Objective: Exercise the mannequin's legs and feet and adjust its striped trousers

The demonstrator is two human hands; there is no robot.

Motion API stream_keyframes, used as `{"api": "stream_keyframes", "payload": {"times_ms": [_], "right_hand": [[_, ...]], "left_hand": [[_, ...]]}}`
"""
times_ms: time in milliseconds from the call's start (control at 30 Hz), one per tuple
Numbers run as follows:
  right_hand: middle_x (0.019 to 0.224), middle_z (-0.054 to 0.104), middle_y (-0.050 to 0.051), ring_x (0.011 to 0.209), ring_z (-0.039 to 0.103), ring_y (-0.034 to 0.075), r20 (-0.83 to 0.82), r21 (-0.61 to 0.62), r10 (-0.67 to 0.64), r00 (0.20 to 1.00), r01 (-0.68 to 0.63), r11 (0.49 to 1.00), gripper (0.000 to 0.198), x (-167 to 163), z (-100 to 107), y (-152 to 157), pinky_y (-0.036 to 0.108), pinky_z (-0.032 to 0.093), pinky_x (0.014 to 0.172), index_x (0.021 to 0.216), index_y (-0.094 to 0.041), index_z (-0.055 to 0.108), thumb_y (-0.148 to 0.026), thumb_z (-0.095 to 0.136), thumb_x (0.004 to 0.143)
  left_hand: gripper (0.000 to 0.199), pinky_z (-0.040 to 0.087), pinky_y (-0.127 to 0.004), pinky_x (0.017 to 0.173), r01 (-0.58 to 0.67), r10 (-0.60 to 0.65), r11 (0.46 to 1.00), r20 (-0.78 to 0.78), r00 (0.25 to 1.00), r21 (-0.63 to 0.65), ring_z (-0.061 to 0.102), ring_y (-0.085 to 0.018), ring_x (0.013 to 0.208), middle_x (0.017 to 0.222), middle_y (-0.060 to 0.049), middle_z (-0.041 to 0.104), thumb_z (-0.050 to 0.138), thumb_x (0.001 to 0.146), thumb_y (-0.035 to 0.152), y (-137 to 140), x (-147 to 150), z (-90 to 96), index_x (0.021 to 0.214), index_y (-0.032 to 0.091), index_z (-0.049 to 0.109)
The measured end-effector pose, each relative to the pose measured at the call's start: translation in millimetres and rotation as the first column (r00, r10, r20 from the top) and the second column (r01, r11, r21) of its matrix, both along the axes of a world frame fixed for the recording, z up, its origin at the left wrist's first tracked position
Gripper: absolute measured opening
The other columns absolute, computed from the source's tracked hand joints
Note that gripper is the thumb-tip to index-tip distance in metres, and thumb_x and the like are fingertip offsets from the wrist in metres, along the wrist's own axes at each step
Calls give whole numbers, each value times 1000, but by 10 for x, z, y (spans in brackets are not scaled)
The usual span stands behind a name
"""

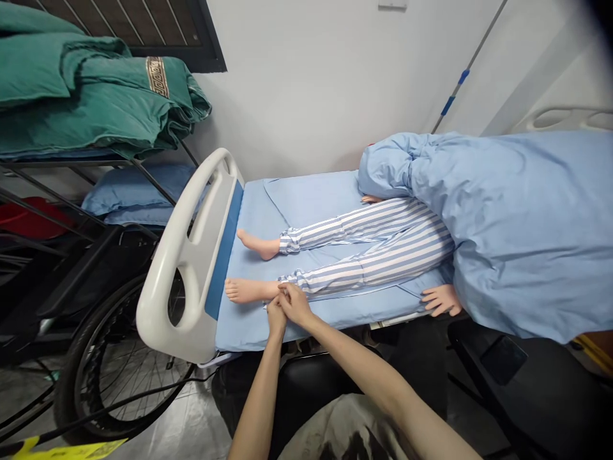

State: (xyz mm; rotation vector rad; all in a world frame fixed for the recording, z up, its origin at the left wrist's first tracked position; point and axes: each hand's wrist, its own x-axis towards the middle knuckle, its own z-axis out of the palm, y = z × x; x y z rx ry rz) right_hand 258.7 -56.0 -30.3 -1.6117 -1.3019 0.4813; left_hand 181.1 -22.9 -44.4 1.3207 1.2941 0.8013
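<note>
Head view: right hand (295, 305), fingers drawn narrow, at near ankle cuff (293, 278) of striped trousers (345, 276); left hand (276, 316) curled against it. Can't tell whether either grips cloth. Trousers on bed (316, 191), between footboard (205, 262) and blue quilt (522, 217).

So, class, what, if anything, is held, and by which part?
The left hand and right hand are together at the nearer ankle, by the striped cuff; whether they grip cannot be told.
</note>
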Motion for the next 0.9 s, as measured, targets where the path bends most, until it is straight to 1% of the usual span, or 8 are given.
{"api": "stream_keyframes", "payload": {"times_ms": [167,267,367,467,567,667,733,900], "right_hand": [[108,68,11,106,61,21,152,102,-32,988,16,995,25,851,26,-430,37,49,97,105,-16,64,-20,45,89],[110,68,14,107,60,24,281,80,-157,947,140,987,27,1418,57,-566,38,47,98,106,-15,64,-18,44,88],[109,67,15,105,60,26,435,72,-237,869,228,971,27,1872,54,-649,39,46,96,106,-14,64,-16,44,88],[102,67,13,99,59,25,551,57,-225,804,232,971,23,2123,8,-696,38,45,91,102,-14,64,-16,45,89],[97,66,11,95,57,24,625,18,-183,759,220,975,19,2200,-77,-712,37,42,88,95,-15,64,-17,45,90],[102,66,12,98,55,24,654,40,-203,728,235,971,18,2194,-182,-709,36,39,89,96,-15,62,-18,46,91],[105,66,13,99,54,25,660,75,-238,713,252,965,18,2182,-247,-703,37,37,91,98,-15,62,-18,45,91],[104,65,12,98,52,24,667,126,-276,692,261,957,18,2174,-353,-676,37,35,91,98,-15,62,-18,46,90]], "left_hand": [[28,37,-24,53,-210,205,977,107,973,38,45,-11,51,52,2,49,64,73,42,125,-84,-52,67,16,54],[27,39,-24,55,-389,379,915,99,920,108,46,-11,51,53,3,50,62,75,42,233,-337,17,74,17,52],[28,44,-25,63,-485,485,846,59,873,223,51,-12,57,61,4,53,62,74,36,163,-462,141,95,17,55],[28,45,-26,68,-378,417,859,-42,908,346,52,-13,62,64,4,52,59,74,30,-11,-323,249,100,17,59],[22,44,-28,72,-106,227,885,-221,948,454,52,-15,64,65,2,53,52,76,26,-101,-31,310,92,18,64],[21,44,-30,77,89,99,880,-363,926,466,56,-17,71,69,-1,59,50,76,23,-20,244,357,87,18,67],[22,44,-30,76,121,62,896,-391,918,427,58,-18,72,69,-1,60,51,76,22,125,387,406,88,18,68],[25,46,-31,77,83,44,940,-358,933,331,60,-18,74,71,-4,63,54,81,17,662,689,556,99,11,69]]}}
